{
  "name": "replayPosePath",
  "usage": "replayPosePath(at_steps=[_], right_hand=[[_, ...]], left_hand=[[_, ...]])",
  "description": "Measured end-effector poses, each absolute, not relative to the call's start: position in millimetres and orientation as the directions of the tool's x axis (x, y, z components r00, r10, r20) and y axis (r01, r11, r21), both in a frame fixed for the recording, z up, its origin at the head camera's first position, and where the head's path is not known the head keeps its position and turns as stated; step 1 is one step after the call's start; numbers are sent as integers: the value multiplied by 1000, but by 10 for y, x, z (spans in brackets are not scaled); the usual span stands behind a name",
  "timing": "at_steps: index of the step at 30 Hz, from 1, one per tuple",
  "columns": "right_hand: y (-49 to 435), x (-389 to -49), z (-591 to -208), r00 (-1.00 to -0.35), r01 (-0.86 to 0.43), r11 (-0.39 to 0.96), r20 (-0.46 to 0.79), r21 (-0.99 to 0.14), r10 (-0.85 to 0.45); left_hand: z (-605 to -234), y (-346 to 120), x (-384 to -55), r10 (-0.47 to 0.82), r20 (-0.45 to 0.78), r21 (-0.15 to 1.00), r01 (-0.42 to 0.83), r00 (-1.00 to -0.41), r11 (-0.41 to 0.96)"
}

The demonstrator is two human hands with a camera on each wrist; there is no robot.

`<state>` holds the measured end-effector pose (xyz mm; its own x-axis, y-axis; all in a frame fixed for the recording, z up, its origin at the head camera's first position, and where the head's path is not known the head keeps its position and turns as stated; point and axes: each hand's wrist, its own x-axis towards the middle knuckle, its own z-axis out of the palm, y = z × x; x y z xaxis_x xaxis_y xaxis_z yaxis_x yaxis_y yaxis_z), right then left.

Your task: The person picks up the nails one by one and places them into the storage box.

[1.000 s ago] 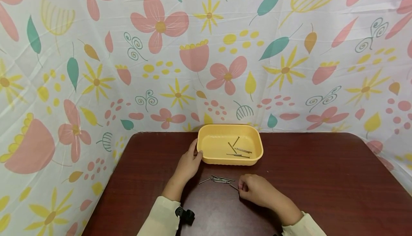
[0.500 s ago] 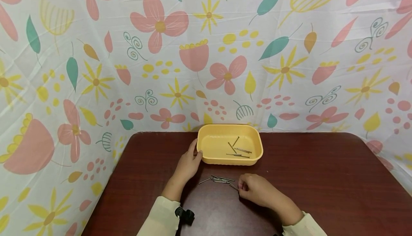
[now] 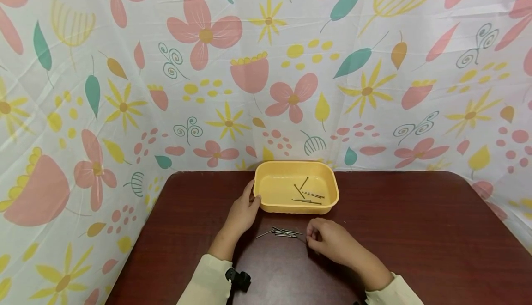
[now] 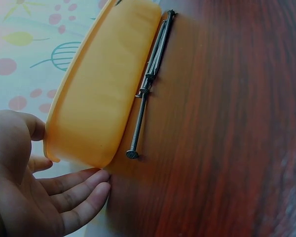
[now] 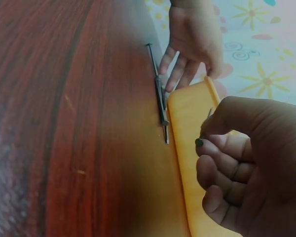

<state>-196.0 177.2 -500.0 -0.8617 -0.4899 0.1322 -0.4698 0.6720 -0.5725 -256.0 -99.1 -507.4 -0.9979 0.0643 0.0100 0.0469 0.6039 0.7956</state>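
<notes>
Just right of the loose nails (image 3: 287,234), the right hand (image 3: 334,241) had a slim nail (image 5: 199,142) pinched thumb-to-forefinger, the left hand (image 3: 243,212) gripping the yellow plastic tray (image 3: 272,189), and one fingertip roll looked likely to drop it!

An indoor tabletop corner, screened off like a makeshift filming booth. With the middle of the head view as the clock's centre, white cloth (image 3: 245,81) printed with pink, yellow and teal flowers and leaves sweeps from 8 o'clock through 12 to 4; its creases show it is fabric, not a painted wall. A dark reddish-brown table (image 3: 420,231) with wood grain and rounded far corners fills 5 to 7. Near 6, a small black device (image 3: 238,280) strapped at a cuff suggests recording, while metal nails (image 3: 284,234) lend a workshop touch. Whether home, office or lab lies behind cannot be told.
</notes>
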Motion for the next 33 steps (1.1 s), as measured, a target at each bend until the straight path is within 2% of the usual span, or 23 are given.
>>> replayPosePath(at_steps=[17, 33], right_hand=[[1744, -1981, -4947, -889, -455, 670, 261, -586, -375], [1741, -2089, -4879, -885, -457, 695, 359, -556, -295]], left_hand=[[-5064, -1001, -2557, 69, 8, 799, 48, -998, 600], [-5092, -1008, -2556, 69, 9, 802, 48, -998, 596]])
